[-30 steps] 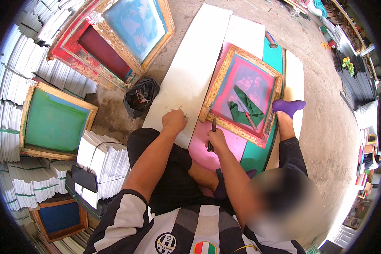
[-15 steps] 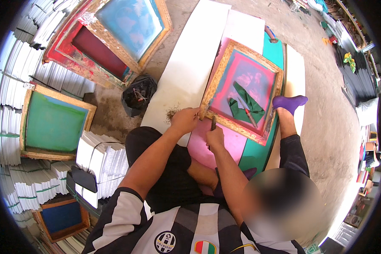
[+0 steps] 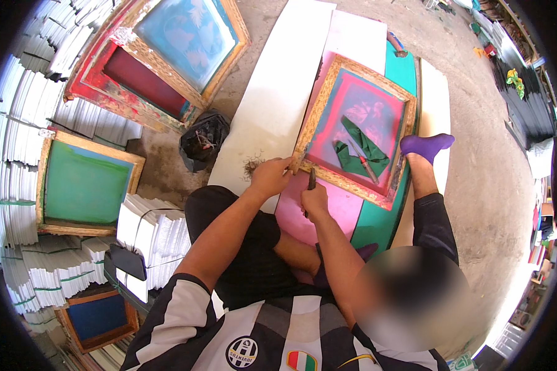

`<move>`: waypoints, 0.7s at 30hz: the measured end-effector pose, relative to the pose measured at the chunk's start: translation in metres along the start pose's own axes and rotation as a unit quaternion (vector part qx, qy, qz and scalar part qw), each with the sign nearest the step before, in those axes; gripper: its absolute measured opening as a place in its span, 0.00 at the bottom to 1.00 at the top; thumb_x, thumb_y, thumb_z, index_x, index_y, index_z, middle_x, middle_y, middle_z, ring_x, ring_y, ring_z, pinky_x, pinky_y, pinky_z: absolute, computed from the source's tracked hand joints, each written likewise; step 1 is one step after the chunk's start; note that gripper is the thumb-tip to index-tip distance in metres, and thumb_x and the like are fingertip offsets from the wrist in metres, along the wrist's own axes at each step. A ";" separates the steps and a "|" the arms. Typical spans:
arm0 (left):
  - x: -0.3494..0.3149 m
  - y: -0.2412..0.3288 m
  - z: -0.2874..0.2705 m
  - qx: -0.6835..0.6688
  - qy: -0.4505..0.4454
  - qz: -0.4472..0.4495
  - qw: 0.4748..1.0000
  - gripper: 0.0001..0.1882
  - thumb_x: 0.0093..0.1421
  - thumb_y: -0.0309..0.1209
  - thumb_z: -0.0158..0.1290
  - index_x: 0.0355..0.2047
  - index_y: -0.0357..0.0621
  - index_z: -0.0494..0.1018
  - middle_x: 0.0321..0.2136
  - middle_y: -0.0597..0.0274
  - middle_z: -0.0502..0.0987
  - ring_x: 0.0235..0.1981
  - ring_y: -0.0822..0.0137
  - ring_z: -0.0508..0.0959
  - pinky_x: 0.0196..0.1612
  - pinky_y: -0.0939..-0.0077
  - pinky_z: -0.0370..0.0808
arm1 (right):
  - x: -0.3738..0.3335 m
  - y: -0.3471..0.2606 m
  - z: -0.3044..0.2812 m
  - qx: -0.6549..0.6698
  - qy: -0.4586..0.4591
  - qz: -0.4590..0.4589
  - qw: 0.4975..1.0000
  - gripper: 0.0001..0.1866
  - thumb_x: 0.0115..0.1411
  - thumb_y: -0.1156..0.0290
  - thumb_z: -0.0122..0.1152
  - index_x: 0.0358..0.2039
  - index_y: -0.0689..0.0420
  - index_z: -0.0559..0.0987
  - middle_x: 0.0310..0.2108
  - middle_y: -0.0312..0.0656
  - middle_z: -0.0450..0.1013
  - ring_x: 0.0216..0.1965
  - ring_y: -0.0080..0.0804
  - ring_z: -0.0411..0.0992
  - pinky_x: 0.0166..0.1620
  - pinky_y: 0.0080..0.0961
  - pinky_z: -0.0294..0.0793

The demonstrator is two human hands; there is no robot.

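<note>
A wooden-framed screen [image 3: 301,137] with pink and bluish mesh lies on the coloured boards in front of me. My left hand [image 3: 270,177] is closed at its near left corner, fingertips pinched together against the wood; what they hold, if anything, is too small to make out. Just to the right, my right hand [image 3: 314,201] grips a dark hand tool [image 3: 311,179] that looks like pliers, its head pointing up beside the frame's near edge. On the mesh rest folded dark green cloth [image 3: 363,143] and a red-handled pointed tool [image 3: 369,168].
A pile of thin brown bits [image 3: 252,166] lies on the white board [image 3: 263,99]. A black bag [image 3: 204,139] stands left of it. More framed screens [image 3: 86,179] and stacked white sheets [image 3: 151,232] line the left. My sock-covered foot [image 3: 427,147] is beside the screen's right edge.
The whole view has shifted slightly, with the left-side stacks appearing a little further right. Both hands stay at the frame's near left corner with their grips unchanged.
</note>
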State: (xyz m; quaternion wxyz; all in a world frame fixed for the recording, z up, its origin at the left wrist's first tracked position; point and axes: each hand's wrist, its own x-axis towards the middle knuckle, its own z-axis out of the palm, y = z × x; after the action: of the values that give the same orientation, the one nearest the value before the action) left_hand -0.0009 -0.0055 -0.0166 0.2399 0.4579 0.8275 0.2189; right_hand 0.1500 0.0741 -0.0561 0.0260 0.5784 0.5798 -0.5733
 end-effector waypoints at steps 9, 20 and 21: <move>0.001 -0.002 0.002 -0.003 -0.001 -0.006 1.000 0.21 0.59 0.36 0.58 0.54 0.55 0.76 0.42 0.50 0.82 0.43 0.45 0.81 0.47 0.52 0.77 | 0.016 0.021 -0.005 0.216 -0.129 -0.006 0.968 0.05 0.51 0.81 0.55 0.28 0.58 0.70 0.17 0.43 0.68 0.13 0.35 0.67 0.15 0.33 0.67; -0.003 0.001 -0.003 0.057 0.028 0.127 0.990 0.15 0.58 0.36 0.60 0.47 0.55 0.81 0.37 0.59 0.82 0.42 0.53 0.82 0.44 0.57 0.79 | -0.006 0.011 -0.029 0.195 -0.289 -0.035 0.937 0.11 0.51 0.83 0.58 0.34 0.58 0.69 0.20 0.44 0.70 0.17 0.35 0.72 0.20 0.33 0.72; -0.003 0.000 -0.001 0.068 0.032 0.158 0.985 0.14 0.58 0.36 0.60 0.45 0.56 0.81 0.36 0.60 0.82 0.42 0.54 0.82 0.44 0.58 0.79 | -0.009 0.009 -0.028 0.176 -0.296 -0.045 0.938 0.11 0.51 0.83 0.59 0.34 0.59 0.69 0.20 0.43 0.70 0.17 0.35 0.72 0.19 0.32 0.72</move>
State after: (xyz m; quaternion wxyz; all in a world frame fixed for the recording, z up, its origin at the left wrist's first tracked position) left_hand -0.0003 -0.0084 -0.0153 0.1440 0.5912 0.7648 0.2116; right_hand 0.1766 0.0849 -0.0460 0.0684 0.3507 0.4609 -0.8123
